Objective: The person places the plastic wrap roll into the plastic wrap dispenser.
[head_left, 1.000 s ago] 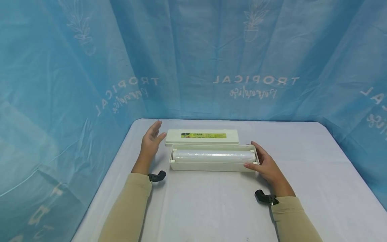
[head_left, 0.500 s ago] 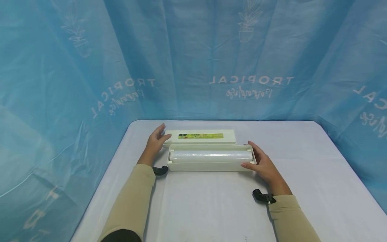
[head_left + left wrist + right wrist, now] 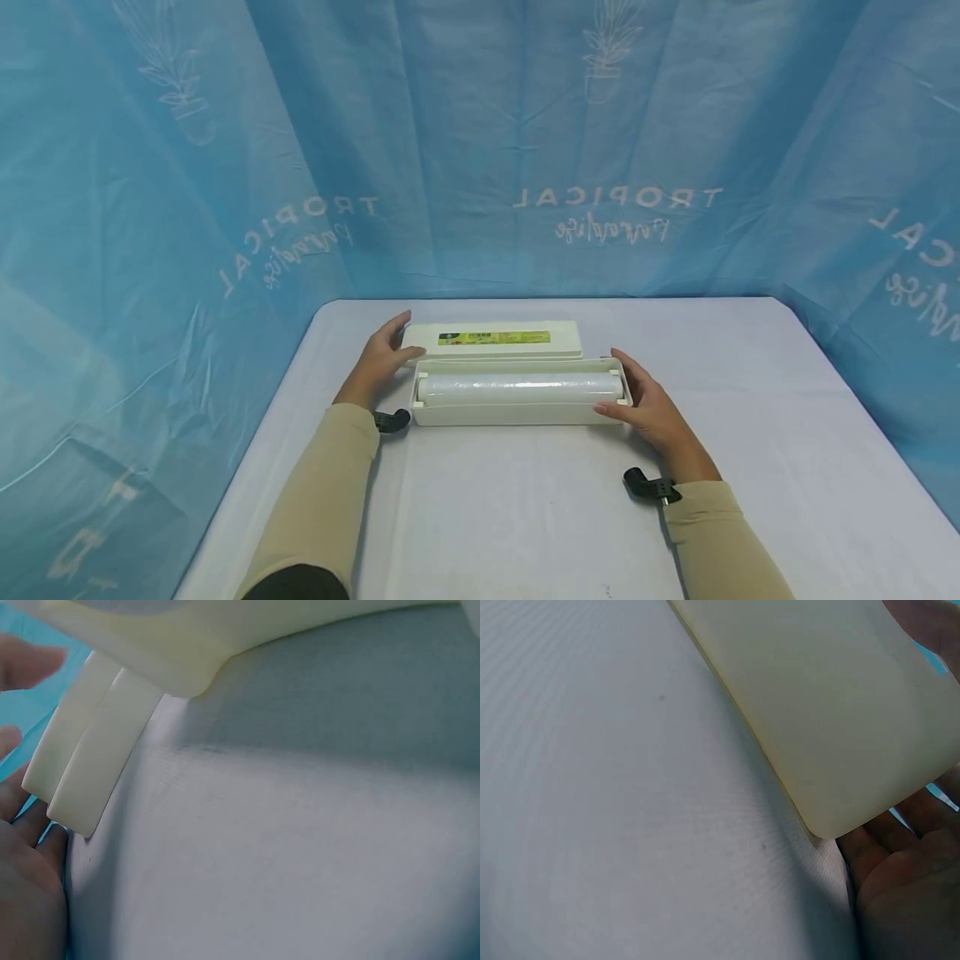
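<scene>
An off-white plastic dispenser box (image 3: 517, 415) stands lidless in the middle of the table, a roll of clear cling film (image 3: 521, 387) lying inside it. Directly behind lies its long lid (image 3: 495, 349), bearing a green-yellow label. My left hand (image 3: 378, 358) is at the lid's left end, thumb near the front corner and fingers at the back. In the left wrist view those fingers touch the lid's end (image 3: 97, 750), while the thumb looks apart from it. My right hand (image 3: 656, 408) grips the box's right end, thumb in front and fingers behind.
A white cloth covers the table (image 3: 525, 517). Blue curtains (image 3: 480, 150) with white lettering hang behind it and at both sides. A black wrist camera (image 3: 392, 421) sits at the left wrist, another black camera (image 3: 648, 485) at the right.
My left hand has moved right to the lid's left end, its thumb coming down beside the front corner. The right hand keeps its grip on the box. The head view has shifted slightly.
</scene>
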Tool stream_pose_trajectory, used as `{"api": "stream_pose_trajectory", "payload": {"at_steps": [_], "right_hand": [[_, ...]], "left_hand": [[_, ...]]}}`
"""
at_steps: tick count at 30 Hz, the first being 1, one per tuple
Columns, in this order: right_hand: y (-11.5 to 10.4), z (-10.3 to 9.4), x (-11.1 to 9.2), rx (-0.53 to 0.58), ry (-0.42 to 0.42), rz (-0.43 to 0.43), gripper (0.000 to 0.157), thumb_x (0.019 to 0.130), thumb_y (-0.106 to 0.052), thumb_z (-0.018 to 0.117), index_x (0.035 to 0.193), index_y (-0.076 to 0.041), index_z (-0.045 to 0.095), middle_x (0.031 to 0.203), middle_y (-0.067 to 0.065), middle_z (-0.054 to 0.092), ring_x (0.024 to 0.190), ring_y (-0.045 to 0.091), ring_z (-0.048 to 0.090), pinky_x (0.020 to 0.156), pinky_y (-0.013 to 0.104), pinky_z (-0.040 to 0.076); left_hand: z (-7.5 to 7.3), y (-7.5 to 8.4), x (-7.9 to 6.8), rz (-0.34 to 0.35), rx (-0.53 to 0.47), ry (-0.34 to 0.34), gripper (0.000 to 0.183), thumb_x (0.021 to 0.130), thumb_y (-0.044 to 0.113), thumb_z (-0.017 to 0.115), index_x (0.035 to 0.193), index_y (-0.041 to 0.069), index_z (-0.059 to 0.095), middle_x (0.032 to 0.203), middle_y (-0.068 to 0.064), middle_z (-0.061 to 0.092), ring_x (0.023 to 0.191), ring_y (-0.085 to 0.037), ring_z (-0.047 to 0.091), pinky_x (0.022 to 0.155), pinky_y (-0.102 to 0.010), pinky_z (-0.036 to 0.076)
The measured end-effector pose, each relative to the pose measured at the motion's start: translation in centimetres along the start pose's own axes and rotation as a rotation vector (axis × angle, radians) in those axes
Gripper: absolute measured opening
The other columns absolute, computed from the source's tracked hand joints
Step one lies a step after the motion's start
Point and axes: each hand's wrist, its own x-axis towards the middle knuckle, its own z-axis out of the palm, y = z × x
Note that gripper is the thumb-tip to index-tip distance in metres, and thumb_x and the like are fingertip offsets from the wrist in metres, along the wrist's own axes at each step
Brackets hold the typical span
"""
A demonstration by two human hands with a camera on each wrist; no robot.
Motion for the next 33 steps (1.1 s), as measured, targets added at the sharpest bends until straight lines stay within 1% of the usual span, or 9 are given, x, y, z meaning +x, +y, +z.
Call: {"api": "stream_pose_trajectory", "payload": {"at_steps": [2, 5, 8, 12, 16, 18, 22, 27, 33], "right_hand": [[0.0, 0.0, 0.0, 0.001, 0.001, 0.003, 0.109, 0.085, -0.02, 0.093, 0.169, -0.016, 0.023, 0.164, 0.008, 0.038, 0.143, 0.03, 0.042, 0.114, 0.054, 0.037], [-0.1, 0.0, -0.1, 0.01, 0.003, 0.009, 0.11, 0.085, -0.021, 0.093, 0.169, -0.018, 0.023, 0.164, 0.007, 0.037, 0.144, 0.03, 0.041, 0.115, 0.056, 0.035], [-0.1, -0.1, -0.1, 0.008, 0.008, 0.014, 0.11, 0.084, -0.022, 0.093, 0.169, -0.018, 0.023, 0.166, 0.007, 0.036, 0.147, 0.031, 0.038, 0.116, 0.056, 0.034], [0.0, -0.1, -0.1, 0.006, 0.013, 0.017, 0.109, 0.084, -0.021, 0.093, 0.169, -0.016, 0.024, 0.166, 0.007, 0.035, 0.148, 0.031, 0.036, 0.116, 0.056, 0.034], [0.1, -0.1, -0.1, 0.004, 0.01, 0.007, 0.11, 0.084, -0.02, 0.093, 0.169, -0.014, 0.024, 0.165, 0.008, 0.036, 0.146, 0.032, 0.039, 0.115, 0.056, 0.035], [0.0, -0.1, -0.1, 0.005, 0.011, 0.007, 0.109, 0.084, -0.02, 0.093, 0.169, -0.015, 0.024, 0.164, 0.008, 0.037, 0.145, 0.032, 0.04, 0.115, 0.056, 0.035], [-0.1, 0.0, -0.1, 0.007, 0.009, 0.009, 0.109, 0.084, -0.02, 0.093, 0.169, -0.017, 0.024, 0.164, 0.007, 0.037, 0.145, 0.03, 0.041, 0.115, 0.055, 0.035], [-0.1, 0.0, 0.0, 0.003, 0.005, 0.001, 0.11, 0.084, -0.02, 0.093, 0.169, -0.016, 0.024, 0.164, 0.006, 0.038, 0.145, 0.028, 0.041, 0.115, 0.054, 0.035], [-0.1, 0.0, 0.1, 0.003, 0.012, 0.009, 0.11, 0.084, -0.022, 0.094, 0.169, -0.016, 0.024, 0.164, 0.006, 0.038, 0.144, 0.029, 0.041, 0.114, 0.052, 0.037]], "left_hand": [[0.0, -0.3, 0.2, -0.004, 0.016, -0.018, 0.103, 0.085, 0.036, 0.091, 0.167, 0.02, 0.032, 0.171, -0.005, 0.027, 0.155, -0.028, 0.027, 0.122, -0.044, 0.026], [0.2, -0.5, 0.6, -0.005, 0.049, -0.031, 0.121, 0.072, 0.048, 0.098, 0.168, 0.019, 0.03, 0.172, -0.007, 0.025, 0.156, -0.028, 0.025, 0.122, -0.045, 0.026], [0.3, -0.7, 0.9, -0.006, 0.086, -0.034, 0.127, 0.066, 0.055, 0.1, 0.168, 0.021, 0.032, 0.171, -0.009, 0.027, 0.156, -0.029, 0.025, 0.122, -0.048, 0.026], [0.6, -0.7, 1.2, -0.019, 0.159, -0.038, 0.124, 0.067, 0.057, 0.098, 0.167, 0.025, 0.033, 0.17, -0.009, 0.029, 0.156, -0.032, 0.024, 0.122, -0.054, 0.023], [0.8, -0.7, 1.4, -0.021, 0.214, -0.044, 0.117, 0.072, 0.047, 0.097, 0.167, 0.025, 0.033, 0.17, -0.009, 0.029, 0.156, -0.035, 0.022, 0.122, -0.059, 0.019], [0.9, -0.6, 1.5, -0.017, 0.23, -0.043, 0.116, 0.072, 0.042, 0.097, 0.167, 0.024, 0.033, 0.17, -0.01, 0.03, 0.156, -0.035, 0.023, 0.122, -0.059, 0.019], [0.9, -0.5, 1.4, -0.009, 0.234, -0.033, 0.116, 0.071, 0.036, 0.098, 0.167, 0.023, 0.035, 0.169, -0.01, 0.032, 0.155, -0.035, 0.025, 0.122, -0.058, 0.02], [0.8, -0.5, 1.5, 0.008, 0.24, -0.033, 0.117, 0.067, 0.033, 0.1, 0.166, 0.025, 0.037, 0.169, -0.007, 0.032, 0.155, -0.034, 0.024, 0.122, -0.058, 0.018], [1.0, -0.7, 1.8, 0.005, 0.252, -0.031, 0.117, 0.066, 0.038, 0.1, 0.165, 0.031, 0.039, 0.17, -0.001, 0.03, 0.157, -0.031, 0.021, 0.123, -0.059, 0.015]]}}
